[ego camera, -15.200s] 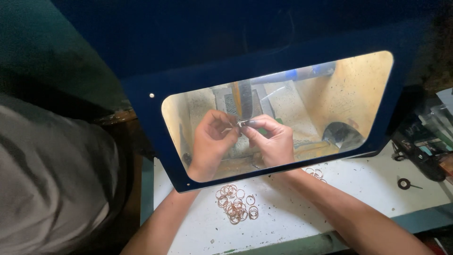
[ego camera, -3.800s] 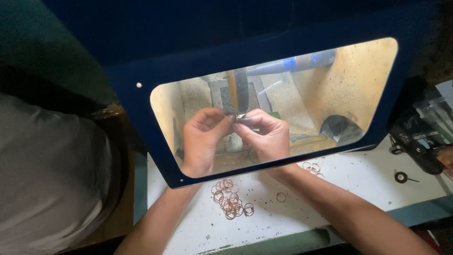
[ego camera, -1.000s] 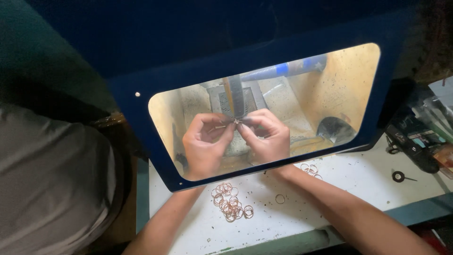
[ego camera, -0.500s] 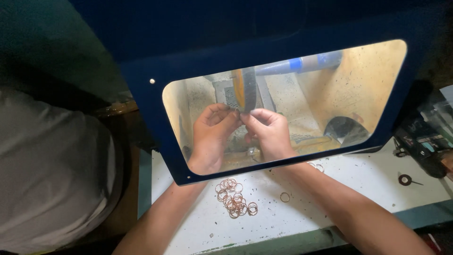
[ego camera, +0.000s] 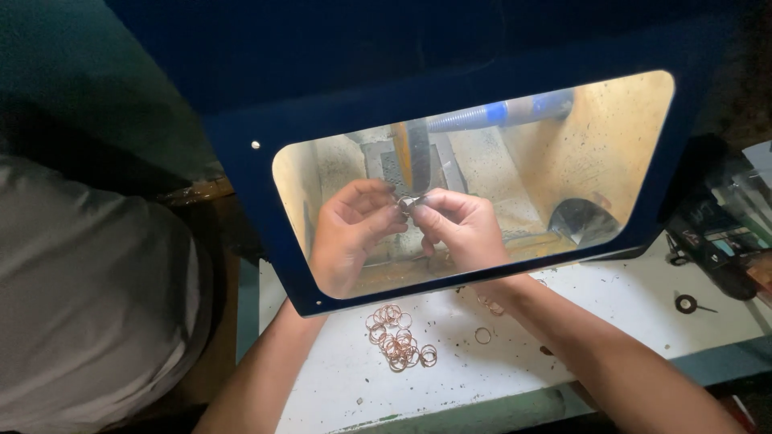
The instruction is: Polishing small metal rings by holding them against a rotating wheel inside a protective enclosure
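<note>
The ring [ego camera: 408, 202] is a small metal piece pinched between both sets of fingertips behind the clear window [ego camera: 611, 128] of a blue guard [ego camera: 241, 161], right in front of an upright grinding wheel [ego camera: 416, 157]; it is so small and so covered by fingers that its long axis and the way it faces cannot be made out. At the far left a grey sleeve or garment [ego camera: 88, 305] fills the edge and is cut off by the frame. The left hand [ego camera: 350, 233] reaches in under the guard, fingers curled and closed on the ring from the left, its forearm partly hidden by the blue frame. Below it on the white surface [ego camera: 627, 297] lies a loose heap of copper-coloured rings [ego camera: 398, 337], overlapping one another, with a single ring [ego camera: 482, 335] lying apart just to its right. The right hand [ego camera: 462, 229] meets the left one, thumb and forefinger clamped on the same ring from the right. Behind, a blue-handled tool [ego camera: 503, 112] lies nearly level, pointing left toward the wheel. Further right a dark round opening [ego camera: 583, 221] sits in the cabinet floor, and at the far right dark tools [ego camera: 712, 241] and a small black washer [ego camera: 686, 303] are blurred and partly cut off.
</note>
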